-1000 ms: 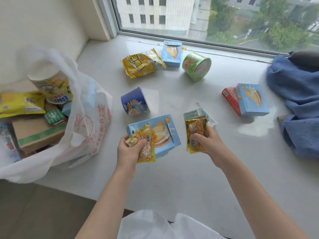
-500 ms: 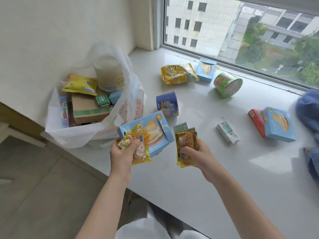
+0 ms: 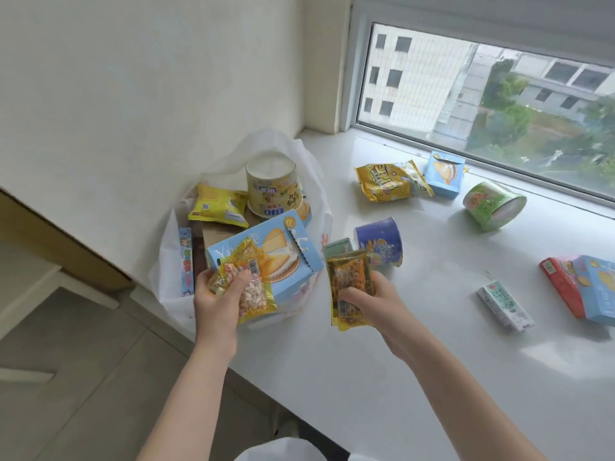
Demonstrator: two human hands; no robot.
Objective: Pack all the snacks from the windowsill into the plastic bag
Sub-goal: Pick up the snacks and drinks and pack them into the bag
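My left hand (image 3: 218, 296) grips a light blue cake box (image 3: 283, 247) together with a small yellow snack packet (image 3: 254, 291), held over the open white plastic bag (image 3: 309, 168) at the sill's left end. My right hand (image 3: 369, 302) grips an orange-yellow snack packet (image 3: 349, 277) and a small green-white carton (image 3: 336, 246) behind it, just right of the bag. Inside the bag lie a yellow cup (image 3: 271, 186), a yellow pouch (image 3: 218, 207), a brown box and a thin blue pack (image 3: 186, 257).
On the white windowsill (image 3: 432, 344) lie a blue cup (image 3: 381, 241), a yellow chip bag (image 3: 387, 181), a small blue box (image 3: 444, 173), a green cup (image 3: 492, 204), a white drink carton (image 3: 506, 306), and a red box (image 3: 562, 284) beside a blue box (image 3: 599, 287). The sill edge drops to the floor at left.
Both hands have carried their snacks leftward to the bag; the blue box now hangs over the bag's opening. The view has swung left.
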